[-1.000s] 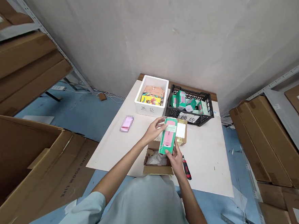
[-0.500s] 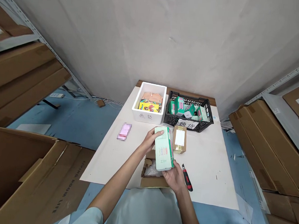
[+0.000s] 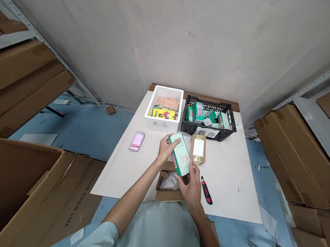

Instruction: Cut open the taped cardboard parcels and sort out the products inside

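A light-green and darker green product box [image 3: 181,154] is held up between both my hands, tilted over the table. My left hand [image 3: 166,148] grips its upper left end, thumb across the top face. At the lower right end, my right hand [image 3: 191,183] has its fingers closed around the corner. Below the held box stands an open cardboard box [image 3: 169,194] with clear plastic wrapping [image 3: 170,181] inside. A taped brown carton [image 3: 198,150] with a white label is just to the right. The red and black utility knife [image 3: 206,191] lies near my right hand.
At the back stand a white foam bin [image 3: 161,125] with colourful packages and a black plastic crate [image 3: 206,132] of green boxes. A blurred pink item [image 3: 137,141] lies left on the table [image 3: 229,173]. Large cardboard boxes [image 3: 52,198] flank the left side; shelves stand on both sides.
The green box has turned in my hands, now showing a pink and green side at its left. My right hand has moved up along its lower end.
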Motion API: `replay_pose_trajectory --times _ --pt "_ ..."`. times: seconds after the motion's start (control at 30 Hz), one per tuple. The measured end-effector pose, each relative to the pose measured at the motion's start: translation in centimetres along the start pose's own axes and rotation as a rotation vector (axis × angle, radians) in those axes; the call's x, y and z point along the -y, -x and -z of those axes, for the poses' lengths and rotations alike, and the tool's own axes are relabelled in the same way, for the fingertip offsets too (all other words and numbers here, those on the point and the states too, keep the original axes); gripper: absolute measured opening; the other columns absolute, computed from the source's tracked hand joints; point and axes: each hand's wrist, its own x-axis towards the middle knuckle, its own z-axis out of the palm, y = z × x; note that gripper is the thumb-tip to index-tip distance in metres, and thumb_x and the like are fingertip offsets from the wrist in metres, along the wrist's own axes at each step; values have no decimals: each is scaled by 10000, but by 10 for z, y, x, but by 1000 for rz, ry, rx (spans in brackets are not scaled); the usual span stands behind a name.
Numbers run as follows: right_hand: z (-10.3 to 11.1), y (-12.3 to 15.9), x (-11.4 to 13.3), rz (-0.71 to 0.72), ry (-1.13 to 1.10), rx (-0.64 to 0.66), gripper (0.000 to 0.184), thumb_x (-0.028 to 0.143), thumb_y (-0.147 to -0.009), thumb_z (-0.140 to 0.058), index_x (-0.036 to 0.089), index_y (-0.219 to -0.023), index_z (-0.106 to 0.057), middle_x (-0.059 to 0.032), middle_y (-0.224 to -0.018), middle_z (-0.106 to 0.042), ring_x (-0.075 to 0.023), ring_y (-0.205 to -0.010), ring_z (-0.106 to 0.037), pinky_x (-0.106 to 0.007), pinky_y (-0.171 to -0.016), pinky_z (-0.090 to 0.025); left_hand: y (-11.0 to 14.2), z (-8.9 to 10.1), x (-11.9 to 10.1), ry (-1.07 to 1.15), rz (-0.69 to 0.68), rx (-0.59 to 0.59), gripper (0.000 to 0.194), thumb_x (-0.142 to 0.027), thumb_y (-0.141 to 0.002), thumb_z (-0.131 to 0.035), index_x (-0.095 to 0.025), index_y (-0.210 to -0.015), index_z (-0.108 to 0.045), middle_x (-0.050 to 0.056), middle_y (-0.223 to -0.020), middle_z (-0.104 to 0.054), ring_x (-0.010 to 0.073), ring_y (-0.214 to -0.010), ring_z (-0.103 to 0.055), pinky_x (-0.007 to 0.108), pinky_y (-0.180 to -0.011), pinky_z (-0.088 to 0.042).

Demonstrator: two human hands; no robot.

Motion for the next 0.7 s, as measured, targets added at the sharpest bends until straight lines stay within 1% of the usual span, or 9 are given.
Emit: replay_pose_trajectory --times 0.1,0.2,0.27,0.33,0.43,0.5,0.53,0.6,0.7 --pt "-8 0 -3 56 40 -10 695 558 -1044 -693 433 -1705 -518 -116 -1738 -455 -435 -1635 -447 -694 -1261 -506 5 -5 -1 -47 -32 16 430 -462 -773 -882 -210 -1111 -800 85 -1183 -825 272 -1102 -745 367 -974 -587" --pt "-11 -1 -7 77 68 -22 650 482 -1065 -648 423 -1702 -529 -129 -1688 -500 -417 -1616 -474 -675 -1265 -505 8 -8 -3 -170 -72 44 376 -407 -834 -844 -218 -1154 -795 93 -1257 -815 283 -1173 -743 396 -1051 -570" --pt "-8 -3 -8 66 48 -27 656 470 -1065 -645 409 -1707 -525 -138 -1631 -549 -404 -1576 -526 -645 -1245 -535 9 -9 -4 -247 -92 58 437 -408 -857 -854 -215 -1239 -771 113 -1335 -795 298 -1260 -726 422 -1123 -544" --pt "-3 -6 -8 34 -25 -32 672 488 -1054 -669 393 -1705 -532 -134 -1591 -587 -381 -1533 -575 -600 -1238 -554 9 -10 -6 -261 -106 80 561 -460 -893 -859 -210 -1374 -715 138 -1398 -772 308 -1329 -708 437 -1161 -534" --pt "10 -11 0 -66 -252 -15 774 546 -1013 -747 334 -1721 -514 -123 -1568 -646 -349 -1498 -606 -551 -1269 -538 7 -12 -8 -187 -98 110 685 -587 -951 -814 -212 -1497 -639 168 -1473 -734 305 -1279 -740 428 -1089 -595" --pt "18 -15 6 -144 -463 28 809 558 -996 -788 295 -1713 -520 -113 -1516 -710 -331 -1475 -628 -529 -1277 -534 4 -13 -12 -109 -64 116 714 -665 -954 -788 -213 -1489 -646 178 -1521 -703 299 -1205 -766 415 -994 -643" --pt "22 -16 9 -187 -575 55 792 552 -991 -804 291 -1692 -543 -103 -1477 -744 -323 -1448 -651 -519 -1260 -553 2 -13 -13 -69 -44 118 718 -691 -946 -785 -213 -1467 -660 178 -1531 -697 298 -1194 -767 409 -964 -655" --pt "28 -18 9 -292 -807 86 699 530 -965 -845 296 -1590 -638 -77 -1377 -802 -305 -1325 -730 -490 -1160 -632 -3 -13 -17 0 -14 127 689 -703 -931 -792 -211 -1404 -697 169 -1524 -704 310 -1255 -747 409 -978 -656" --pt "32 -16 -2 -507 -1150 73 486 485 -892 -914 265 -1302 -775 -56 -1187 -857 -257 -1070 -808 -394 -924 -717 -5 -12 -22 62 22 168 643 -671 -901 -833 -224 -1352 -731 152 -1521 -712 326 -1402 -674 416 -1076 -611"
